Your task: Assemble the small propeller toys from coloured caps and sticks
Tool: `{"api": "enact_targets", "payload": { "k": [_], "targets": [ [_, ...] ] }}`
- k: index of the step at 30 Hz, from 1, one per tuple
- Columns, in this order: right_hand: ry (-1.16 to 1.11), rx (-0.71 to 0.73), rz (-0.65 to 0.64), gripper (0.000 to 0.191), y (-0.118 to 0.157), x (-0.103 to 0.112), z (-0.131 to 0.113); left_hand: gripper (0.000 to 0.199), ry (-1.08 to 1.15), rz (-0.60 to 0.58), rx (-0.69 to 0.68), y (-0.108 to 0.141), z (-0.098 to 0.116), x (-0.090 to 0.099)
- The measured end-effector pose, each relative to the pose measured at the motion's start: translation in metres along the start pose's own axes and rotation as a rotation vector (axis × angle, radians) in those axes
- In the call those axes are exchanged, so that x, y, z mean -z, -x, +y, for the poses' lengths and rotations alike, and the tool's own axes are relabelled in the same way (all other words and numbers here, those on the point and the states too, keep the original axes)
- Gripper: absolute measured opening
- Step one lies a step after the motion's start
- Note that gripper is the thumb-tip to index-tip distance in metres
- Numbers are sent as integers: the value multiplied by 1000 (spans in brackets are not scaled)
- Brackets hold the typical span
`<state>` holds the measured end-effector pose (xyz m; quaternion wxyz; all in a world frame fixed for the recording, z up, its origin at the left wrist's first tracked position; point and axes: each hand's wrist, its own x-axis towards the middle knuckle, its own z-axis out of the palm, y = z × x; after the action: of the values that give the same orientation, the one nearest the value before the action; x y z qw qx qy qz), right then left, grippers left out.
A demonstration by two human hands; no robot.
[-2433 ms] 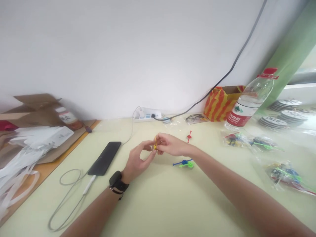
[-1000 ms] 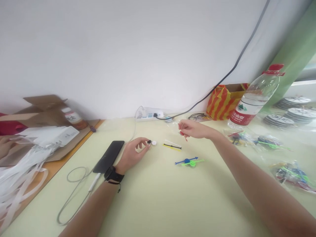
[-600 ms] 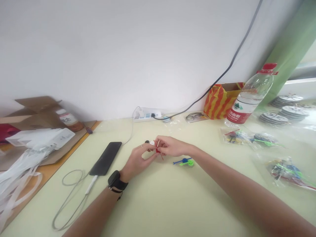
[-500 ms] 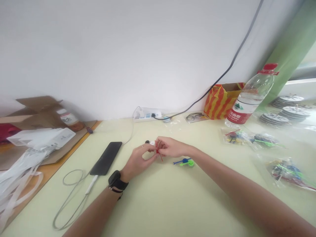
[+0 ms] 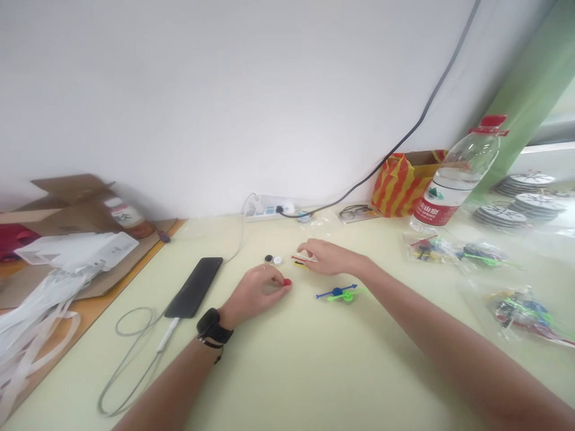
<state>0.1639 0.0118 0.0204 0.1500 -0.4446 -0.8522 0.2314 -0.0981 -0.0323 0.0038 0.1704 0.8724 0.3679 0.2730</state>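
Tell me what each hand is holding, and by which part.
The left hand pinches a small red piece, apparently by its edge. The right hand is at the thin coloured sticks; whether it holds any cannot be told.

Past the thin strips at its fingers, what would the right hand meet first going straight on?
Probably the small white disc, with the black disc just beyond. The right hand may be high enough to clear both; depth is unclear.

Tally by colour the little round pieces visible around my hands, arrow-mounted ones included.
Black round piece: 1
White round piece: 1
Red round piece, at your left hand: 1
Blue round piece: 1
Green round piece: 1
Total visible: 5
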Motion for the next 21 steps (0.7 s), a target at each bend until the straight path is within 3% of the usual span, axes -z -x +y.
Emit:
{"api": "enact_targets", "payload": {
  "k": [6,11,15,18,21],
  "targets": [
    [51,-60,-44,36,1,2,10,9,-121,133,-35,-1,-10,0],
    [33,-110,16,6,-2,-12,-2,12,-181,189,-47,-2,-15,-2],
    [-26,-105,-6,10,-1,-2,-7,13,-216,208,-50,-3,-15,0],
    [-37,-65,-118,13,7,23,-9,23,-247,179,-69,-3,-11,2],
    [-32,-30,-388,28,18,46,-8,20,-296,105,-105,-3,-11,2]
  ]
}}
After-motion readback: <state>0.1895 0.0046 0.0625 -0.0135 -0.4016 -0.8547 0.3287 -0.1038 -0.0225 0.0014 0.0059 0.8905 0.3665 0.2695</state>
